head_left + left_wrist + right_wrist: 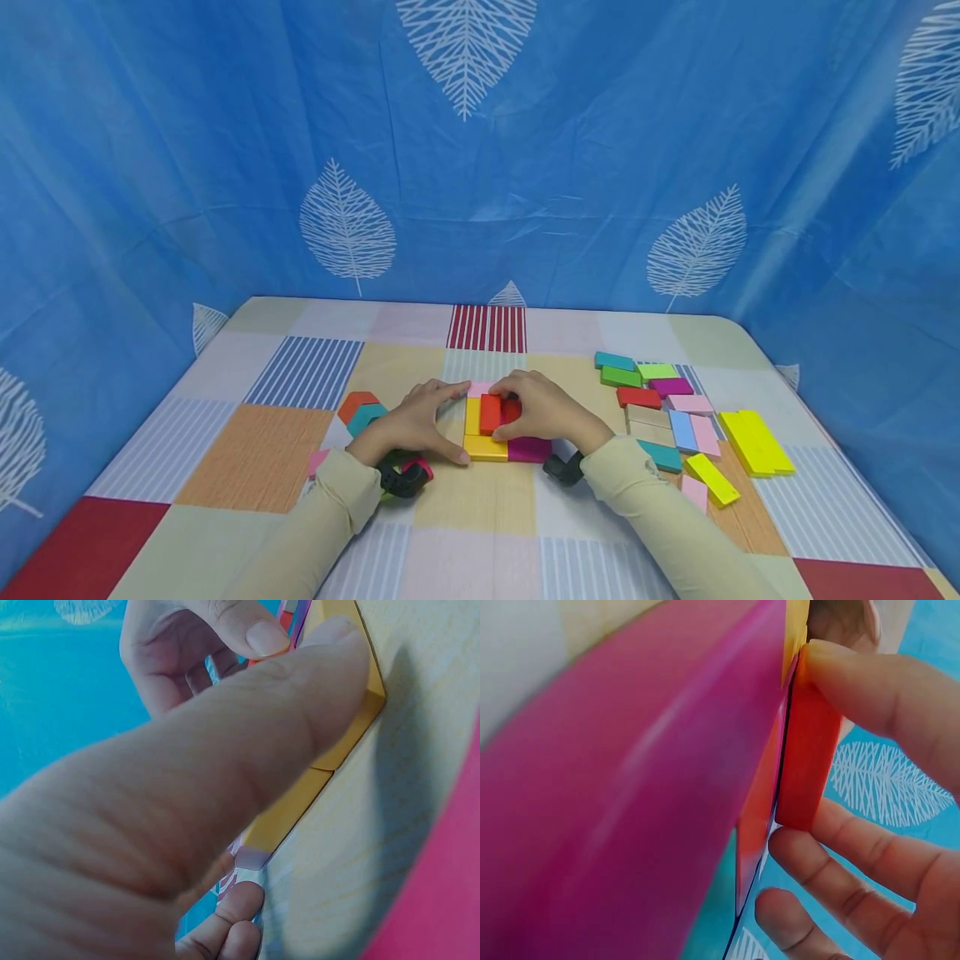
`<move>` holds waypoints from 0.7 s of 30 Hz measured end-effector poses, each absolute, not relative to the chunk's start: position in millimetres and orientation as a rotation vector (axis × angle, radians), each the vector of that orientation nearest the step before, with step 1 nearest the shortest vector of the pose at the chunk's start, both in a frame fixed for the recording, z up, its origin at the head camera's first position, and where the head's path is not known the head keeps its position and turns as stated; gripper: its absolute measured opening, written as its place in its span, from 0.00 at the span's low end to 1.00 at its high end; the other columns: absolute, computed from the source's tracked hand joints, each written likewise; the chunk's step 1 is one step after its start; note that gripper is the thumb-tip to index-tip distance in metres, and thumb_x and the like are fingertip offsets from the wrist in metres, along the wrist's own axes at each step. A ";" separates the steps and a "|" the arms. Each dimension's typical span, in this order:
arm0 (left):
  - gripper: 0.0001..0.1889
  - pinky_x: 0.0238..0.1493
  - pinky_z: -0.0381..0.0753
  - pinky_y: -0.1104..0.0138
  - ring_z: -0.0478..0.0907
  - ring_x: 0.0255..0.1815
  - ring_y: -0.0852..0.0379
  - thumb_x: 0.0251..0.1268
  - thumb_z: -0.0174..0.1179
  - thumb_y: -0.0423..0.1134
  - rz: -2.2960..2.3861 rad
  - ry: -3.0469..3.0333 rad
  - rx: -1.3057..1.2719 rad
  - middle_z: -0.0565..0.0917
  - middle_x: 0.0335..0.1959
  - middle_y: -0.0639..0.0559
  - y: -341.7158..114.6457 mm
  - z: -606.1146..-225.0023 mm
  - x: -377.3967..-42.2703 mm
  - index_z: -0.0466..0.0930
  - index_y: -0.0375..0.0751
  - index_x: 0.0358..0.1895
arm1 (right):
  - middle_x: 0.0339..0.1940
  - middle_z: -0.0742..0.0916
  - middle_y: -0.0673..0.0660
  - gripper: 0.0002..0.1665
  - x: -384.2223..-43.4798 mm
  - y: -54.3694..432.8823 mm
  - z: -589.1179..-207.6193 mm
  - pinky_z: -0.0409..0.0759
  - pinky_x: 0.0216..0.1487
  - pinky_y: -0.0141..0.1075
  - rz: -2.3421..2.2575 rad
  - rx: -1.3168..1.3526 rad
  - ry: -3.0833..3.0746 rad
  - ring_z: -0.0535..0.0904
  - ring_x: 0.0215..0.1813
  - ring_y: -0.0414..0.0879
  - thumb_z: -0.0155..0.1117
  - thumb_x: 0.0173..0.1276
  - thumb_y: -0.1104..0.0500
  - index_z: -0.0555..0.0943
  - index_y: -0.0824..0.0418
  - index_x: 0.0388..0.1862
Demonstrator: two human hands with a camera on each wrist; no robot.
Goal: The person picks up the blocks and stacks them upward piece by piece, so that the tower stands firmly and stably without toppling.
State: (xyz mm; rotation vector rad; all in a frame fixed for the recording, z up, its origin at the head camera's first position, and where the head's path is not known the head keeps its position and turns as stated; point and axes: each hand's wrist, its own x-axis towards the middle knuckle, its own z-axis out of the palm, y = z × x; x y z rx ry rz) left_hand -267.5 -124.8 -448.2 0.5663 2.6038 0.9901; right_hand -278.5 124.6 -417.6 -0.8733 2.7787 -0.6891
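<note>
A flat patch of blocks lies on the table: yellow (486, 449), purple (529, 451) and pink (478, 389) ones show at its edges. Over it my right hand (551, 407) pinches a red block (807, 742) between thumb and fingertips. In the right wrist view this block stands close above the patch, beside another red block (756, 817) set in it. My left hand (415, 423) spans the patch's left side. Its thumb (322, 690) lies at the yellow corner in the left wrist view, with its fingertips (241, 901) by the far pale pink end.
Several loose blocks in teal, green, red (639, 397), wood, blue and pink are spread on the right. Yellow blocks (753, 443) lie farther right. Teal (365, 417) and orange (356, 404) blocks sit left of my left hand. A blue leaf-patterned curtain (480, 208) surrounds the table.
</note>
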 end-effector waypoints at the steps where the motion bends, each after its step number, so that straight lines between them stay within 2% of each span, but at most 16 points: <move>1: 0.59 0.73 0.73 0.39 0.64 0.72 0.41 0.49 0.86 0.52 0.991 2.604 0.567 0.70 0.74 0.39 -124.7 -448.1 -267.5 0.64 0.44 0.85 | 0.51 0.88 0.54 0.35 -278.1 124.0 -417.0 0.83 0.58 0.46 -0.686 -0.869 2.780 0.79 0.53 0.49 0.88 0.58 0.53 0.87 0.63 0.62; 9: 0.59 0.73 0.73 0.38 0.64 0.72 0.40 0.50 0.86 0.53 0.990 2.607 0.587 0.70 0.74 0.39 -124.4 -448.9 -267.8 0.64 0.44 0.85 | 0.52 0.87 0.55 0.36 -276.1 121.8 -415.9 0.84 0.61 0.49 -0.682 -0.860 2.766 0.79 0.54 0.50 0.88 0.58 0.52 0.86 0.64 0.63; 15: 0.59 0.72 0.72 0.38 0.64 0.72 0.40 0.50 0.86 0.53 0.981 2.608 0.578 0.70 0.75 0.39 -122.8 -450.1 -267.8 0.64 0.44 0.85 | 0.54 0.86 0.57 0.43 -274.9 136.4 -410.1 0.84 0.63 0.50 -0.766 -0.873 2.704 0.79 0.57 0.52 0.86 0.61 0.50 0.80 0.65 0.71; 21: 0.59 0.73 0.73 0.38 0.64 0.73 0.40 0.48 0.86 0.53 0.977 2.620 0.526 0.69 0.76 0.38 -121.6 -450.2 -266.4 0.64 0.46 0.85 | 0.56 0.86 0.62 0.32 -269.6 171.9 -400.1 0.85 0.49 0.41 -1.029 -0.930 2.530 0.81 0.53 0.52 0.78 0.71 0.55 0.82 0.68 0.69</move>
